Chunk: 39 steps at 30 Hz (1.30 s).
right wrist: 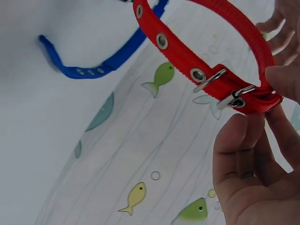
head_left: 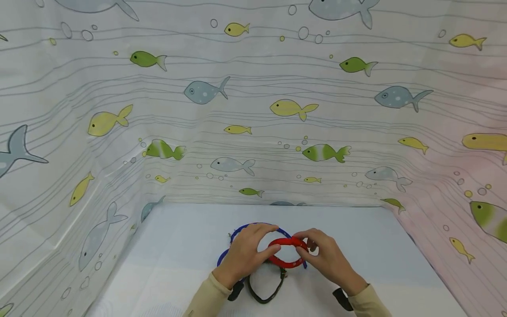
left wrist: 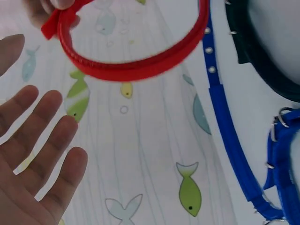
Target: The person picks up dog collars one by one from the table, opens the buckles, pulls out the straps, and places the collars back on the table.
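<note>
A red collar is buckled into a loop and held up above the white table. My right hand pinches it beside the metal buckle, thumb on one side and fingers on the other. Metal eyelets run along its strap. Over at the loop's left side is my left hand. The left wrist view shows that hand's fingers spread and apart from the collar.
On the table lie blue collars with metal eyelets and rings, partly behind the left hand. A dark green collar lies nearer the front. Fish-printed sheeting surrounds the table at the back and sides.
</note>
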{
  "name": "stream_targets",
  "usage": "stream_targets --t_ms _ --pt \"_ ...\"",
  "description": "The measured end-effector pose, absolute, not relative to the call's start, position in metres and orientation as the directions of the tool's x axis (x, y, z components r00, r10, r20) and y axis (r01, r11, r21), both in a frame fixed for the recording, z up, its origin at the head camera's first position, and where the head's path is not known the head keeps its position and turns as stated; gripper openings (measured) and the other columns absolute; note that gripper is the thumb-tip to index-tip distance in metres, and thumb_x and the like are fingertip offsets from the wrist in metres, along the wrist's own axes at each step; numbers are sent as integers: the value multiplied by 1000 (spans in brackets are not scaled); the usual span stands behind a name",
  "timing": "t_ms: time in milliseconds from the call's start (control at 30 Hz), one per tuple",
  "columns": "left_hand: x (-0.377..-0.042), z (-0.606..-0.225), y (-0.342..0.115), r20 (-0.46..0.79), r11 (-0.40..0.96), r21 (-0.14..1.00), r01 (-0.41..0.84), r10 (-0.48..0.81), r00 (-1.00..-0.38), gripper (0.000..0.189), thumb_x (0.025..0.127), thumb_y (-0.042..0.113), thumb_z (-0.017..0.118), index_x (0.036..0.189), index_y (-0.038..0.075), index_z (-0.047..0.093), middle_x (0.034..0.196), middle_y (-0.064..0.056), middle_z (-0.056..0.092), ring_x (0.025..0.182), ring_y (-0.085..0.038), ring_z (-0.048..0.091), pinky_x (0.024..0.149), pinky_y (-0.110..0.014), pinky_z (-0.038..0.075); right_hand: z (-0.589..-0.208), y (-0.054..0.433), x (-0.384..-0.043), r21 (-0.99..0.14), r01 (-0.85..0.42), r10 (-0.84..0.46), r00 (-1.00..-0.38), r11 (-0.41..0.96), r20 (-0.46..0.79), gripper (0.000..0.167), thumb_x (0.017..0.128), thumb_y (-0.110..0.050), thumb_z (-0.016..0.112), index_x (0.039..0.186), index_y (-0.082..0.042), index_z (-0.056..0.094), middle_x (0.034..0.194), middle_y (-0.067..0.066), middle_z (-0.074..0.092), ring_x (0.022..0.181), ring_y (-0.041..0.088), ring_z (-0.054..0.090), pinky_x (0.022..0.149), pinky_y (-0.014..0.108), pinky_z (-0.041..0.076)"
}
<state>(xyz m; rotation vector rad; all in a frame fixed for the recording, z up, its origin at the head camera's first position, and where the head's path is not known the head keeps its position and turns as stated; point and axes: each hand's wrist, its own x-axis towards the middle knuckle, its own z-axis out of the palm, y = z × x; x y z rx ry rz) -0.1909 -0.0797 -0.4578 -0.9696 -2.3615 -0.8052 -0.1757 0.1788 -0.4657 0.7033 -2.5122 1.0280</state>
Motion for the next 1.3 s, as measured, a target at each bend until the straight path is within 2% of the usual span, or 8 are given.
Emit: stream_targets --t_ms 133,333,433,600,700,933,1133,1300 --pt "-196 -451 -72 594 574 336 747 486 -641 49 92 49 72 130 17 68 124 5 69 115 -13 61 93 -37 54 -458 173 -179 -536 -586 -335 -801 608 496 37 84 -17 85 118 -26 72 95 -18 62 81 15 59 67 26 54" --pt "-201 -451 -66 626 539 296 789 514 -586 43 90 46 76 119 15 75 106 5 74 96 -10 66 81 -25 54 -455 165 -181 -494 -653 -399 -750 574 527 42 84 -19 86 123 -24 71 108 -18 66 94 10 58 73 32 56" --pt "-203 -453 -67 622 528 289 799 531 -576 44 88 47 77 117 14 76 100 6 74 90 -8 65 78 -21 53 -454 164 -181 -498 -661 -403 -744 561 533 47 82 -17 86 126 -23 69 108 -17 66 95 8 58 75 33 56" --pt "-205 -456 -71 582 491 330 806 566 -584 43 86 46 77 116 16 77 96 7 72 85 -6 63 74 -16 49 -451 163 -182 -552 -648 -405 -761 524 508 50 83 -17 86 128 -26 66 111 -18 67 93 3 60 76 32 56" --pt "-205 -456 -73 547 478 383 791 573 -611 40 88 45 76 117 17 77 96 8 70 81 -7 60 68 -14 46 -451 163 -184 -576 -653 -420 -757 492 500 50 84 -18 85 129 -27 65 112 -17 68 91 3 62 76 30 56" --pt "-205 -456 -78 467 458 503 733 570 -676 34 93 43 72 120 23 74 100 13 66 81 -4 55 66 -18 48 -455 164 -188 -600 -640 -417 -768 480 486 41 87 -28 83 125 -23 67 110 -15 69 93 5 64 77 30 56" --pt "-204 -459 -82 502 446 504 740 546 -671 31 94 39 72 119 22 73 101 13 64 83 -3 55 67 -18 49 -460 164 -187 -643 -580 -398 -814 500 424 21 91 -40 76 109 -30 72 100 -21 69 87 3 64 75 34 57" --pt "-203 -464 -81 523 447 479 756 546 -654 36 94 47 69 120 23 73 105 14 68 89 -2 58 73 -17 50 -461 159 -187 -631 -605 -416 -795 486 441 22 91 -42 75 109 -31 73 99 -21 68 84 3 63 71 32 57"
